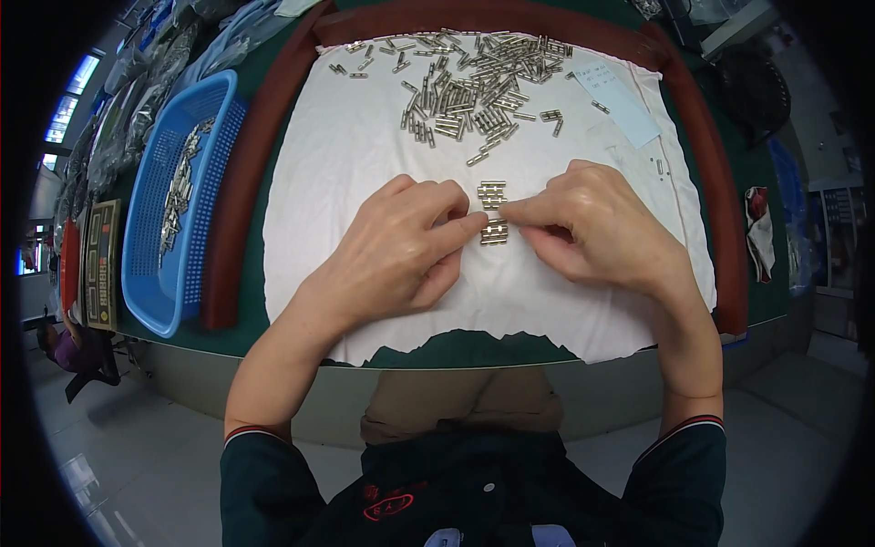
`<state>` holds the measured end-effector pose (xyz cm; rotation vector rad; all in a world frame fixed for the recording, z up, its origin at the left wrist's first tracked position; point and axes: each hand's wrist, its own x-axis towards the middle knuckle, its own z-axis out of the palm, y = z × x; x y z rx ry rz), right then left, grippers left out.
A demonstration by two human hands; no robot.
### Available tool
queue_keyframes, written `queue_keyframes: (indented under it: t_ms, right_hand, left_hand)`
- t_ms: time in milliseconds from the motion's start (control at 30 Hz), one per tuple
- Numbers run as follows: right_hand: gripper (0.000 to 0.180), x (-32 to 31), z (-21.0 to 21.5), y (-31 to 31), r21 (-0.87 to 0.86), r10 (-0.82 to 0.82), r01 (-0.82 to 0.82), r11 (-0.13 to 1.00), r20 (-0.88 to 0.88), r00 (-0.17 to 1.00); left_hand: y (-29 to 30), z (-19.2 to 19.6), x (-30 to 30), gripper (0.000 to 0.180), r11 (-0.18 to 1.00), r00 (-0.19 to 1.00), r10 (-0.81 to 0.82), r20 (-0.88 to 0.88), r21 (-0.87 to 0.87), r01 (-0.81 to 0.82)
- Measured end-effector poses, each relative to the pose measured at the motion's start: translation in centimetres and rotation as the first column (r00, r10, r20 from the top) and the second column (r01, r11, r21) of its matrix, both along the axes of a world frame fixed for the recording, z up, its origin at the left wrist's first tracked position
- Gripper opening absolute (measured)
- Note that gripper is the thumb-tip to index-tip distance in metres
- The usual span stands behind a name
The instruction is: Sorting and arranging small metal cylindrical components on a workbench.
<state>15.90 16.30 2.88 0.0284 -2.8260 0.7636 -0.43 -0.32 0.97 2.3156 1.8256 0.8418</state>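
Note:
Two short stacks of shiny metal links, like watch-band pieces, lie on the white cloth point(392, 324) between my hands. The far stack point(492, 190) is slightly apart from the near stack point(494, 233). My left hand point(401, 242) has its fingers curled, and its index fingertip presses on the links from the left. From the right, my right hand point(597, 223) touches them with its index fingertip, its other fingers folded in. Whatever is pinched under the fingertips is partly hidden.
A loose pile of metal links point(492, 87) spreads at the cloth's far side. A pale blue paper slip point(620, 105) lies at the far right. Dark red padded rails point(246, 191) border the cloth. A blue plastic basket point(150, 292) with metal parts stands on the left.

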Motion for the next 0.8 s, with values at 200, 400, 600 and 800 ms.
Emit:
queue_keyframes:
  t_ms: [200,400,600,800]
  right_hand:
    - [0.007,-0.07,0.11,-0.05,0.084,-0.065,0.060,0.995,0.055,0.996]
    - [0.007,0.03,0.40,-0.11,0.075,-0.038,0.031,0.997,0.086,0.996]
    - [0.014,-0.09,0.34,-0.18,0.030,-0.041,0.039,0.999,0.053,0.998]
    - [0.019,-0.24,-0.14,-0.26,0.067,-0.103,0.100,0.993,0.047,0.994]
  left_hand:
    - [0.11,-0.37,0.12,0.047,0.992,0.993,0.113,-0.017,-0.052,-0.114]
    - [0.11,-0.19,0.11,0.046,0.996,0.998,0.061,-0.019,-0.066,-0.062]
    - [0.06,-0.15,0.04,0.045,0.997,0.997,0.076,-0.004,-0.002,-0.076]
    - [0.34,-0.65,0.28,0.045,0.982,0.983,0.182,-0.027,-0.040,-0.183]
